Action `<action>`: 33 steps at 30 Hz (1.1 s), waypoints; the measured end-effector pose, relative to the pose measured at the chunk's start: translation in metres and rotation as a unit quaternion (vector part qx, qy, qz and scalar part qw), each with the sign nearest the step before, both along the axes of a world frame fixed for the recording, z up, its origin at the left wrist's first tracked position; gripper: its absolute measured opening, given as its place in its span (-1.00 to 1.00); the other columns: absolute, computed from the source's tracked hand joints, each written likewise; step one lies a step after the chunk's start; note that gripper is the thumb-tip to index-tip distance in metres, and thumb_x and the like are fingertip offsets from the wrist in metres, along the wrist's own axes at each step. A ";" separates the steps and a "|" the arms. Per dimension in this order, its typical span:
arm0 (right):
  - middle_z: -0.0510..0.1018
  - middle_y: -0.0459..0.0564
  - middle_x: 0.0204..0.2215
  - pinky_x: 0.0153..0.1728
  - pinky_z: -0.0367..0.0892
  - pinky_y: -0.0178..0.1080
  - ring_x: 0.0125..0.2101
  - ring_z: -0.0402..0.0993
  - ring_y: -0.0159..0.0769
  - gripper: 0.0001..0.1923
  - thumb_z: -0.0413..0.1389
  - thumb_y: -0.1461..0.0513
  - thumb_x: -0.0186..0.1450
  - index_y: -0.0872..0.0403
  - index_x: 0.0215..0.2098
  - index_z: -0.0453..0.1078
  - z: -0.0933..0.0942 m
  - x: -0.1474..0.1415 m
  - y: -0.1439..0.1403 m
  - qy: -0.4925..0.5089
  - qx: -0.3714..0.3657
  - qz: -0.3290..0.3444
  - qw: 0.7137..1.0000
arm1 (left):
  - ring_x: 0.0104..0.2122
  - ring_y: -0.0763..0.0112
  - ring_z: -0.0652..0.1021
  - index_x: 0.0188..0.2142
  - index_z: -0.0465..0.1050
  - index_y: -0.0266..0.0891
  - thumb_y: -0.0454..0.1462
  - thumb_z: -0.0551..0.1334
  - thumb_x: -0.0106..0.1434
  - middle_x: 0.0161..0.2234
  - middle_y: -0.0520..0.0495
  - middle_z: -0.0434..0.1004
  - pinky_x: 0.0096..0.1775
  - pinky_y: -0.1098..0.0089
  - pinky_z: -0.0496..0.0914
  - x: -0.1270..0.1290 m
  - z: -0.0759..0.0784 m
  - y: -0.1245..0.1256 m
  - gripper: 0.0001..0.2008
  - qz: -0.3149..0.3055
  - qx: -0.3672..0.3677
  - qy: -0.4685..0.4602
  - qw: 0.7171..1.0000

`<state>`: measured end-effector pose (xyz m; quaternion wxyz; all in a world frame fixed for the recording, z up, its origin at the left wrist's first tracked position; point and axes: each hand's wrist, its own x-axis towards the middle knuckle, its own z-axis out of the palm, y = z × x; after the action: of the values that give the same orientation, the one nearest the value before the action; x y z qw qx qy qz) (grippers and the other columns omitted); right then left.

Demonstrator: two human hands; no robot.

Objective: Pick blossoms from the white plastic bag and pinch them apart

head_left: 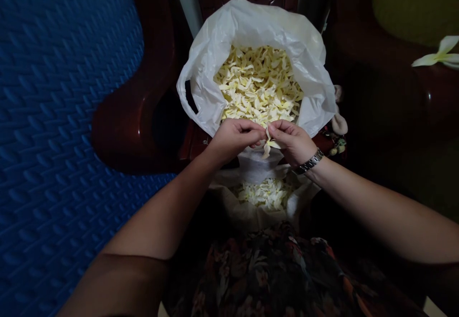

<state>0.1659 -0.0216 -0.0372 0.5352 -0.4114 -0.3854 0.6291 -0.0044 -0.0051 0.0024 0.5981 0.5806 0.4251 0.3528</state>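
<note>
Between my two hands is a white flower [267, 147] with a yellowish centre and narrow petals. My right hand [292, 140], with a metal watch at its wrist, pinches the flower between thumb and fingers. Close against it, my left hand [239, 137] also has its thumb and fingers pressed together at the flower. Both hands are over the near rim of a big white plastic bag [251, 18], which holds a heap of pale yellow-white flowers [260, 85]. Below the hands, a second white bag [236, 214] holds more white blossoms [265, 193].
Dark red polished wooden furniture [124, 125] curves at the left, beside a blue textured mat [53, 140]. A single white flower [439, 58] lies on dark wood at the far right. Small beige and greenish trinkets [339, 123] hang by the large bag's right side.
</note>
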 end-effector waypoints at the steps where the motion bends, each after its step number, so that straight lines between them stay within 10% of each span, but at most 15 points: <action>1: 0.50 -0.17 -0.52 -0.35 0.28 -0.28 -0.48 0.33 -0.45 -0.52 0.50 -0.07 -0.09 0.06 -0.45 0.49 0.000 0.000 0.000 -0.002 0.004 0.002 1.000 | -0.53 0.55 0.50 -0.41 0.63 -0.35 -0.38 0.36 0.09 -0.54 0.00 0.58 -0.40 0.50 0.42 0.000 0.000 0.000 -0.94 0.001 0.001 0.002 1.000; 33: 0.52 -0.14 -0.50 -0.31 0.30 -0.25 -0.44 0.37 -0.39 -0.51 0.46 -0.11 -0.05 0.04 -0.44 0.45 -0.002 -0.003 -0.002 -0.028 0.023 -0.009 0.999 | -0.51 0.55 0.53 -0.42 0.63 -0.33 -0.34 0.34 0.14 -0.51 -0.03 0.61 -0.38 0.53 0.46 -0.002 0.002 0.001 -0.91 -0.004 0.032 0.049 0.998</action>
<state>0.1630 -0.0234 -0.0391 0.5396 -0.4197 -0.4105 0.6035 -0.0060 -0.0045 0.0047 0.5593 0.6175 0.4400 0.3351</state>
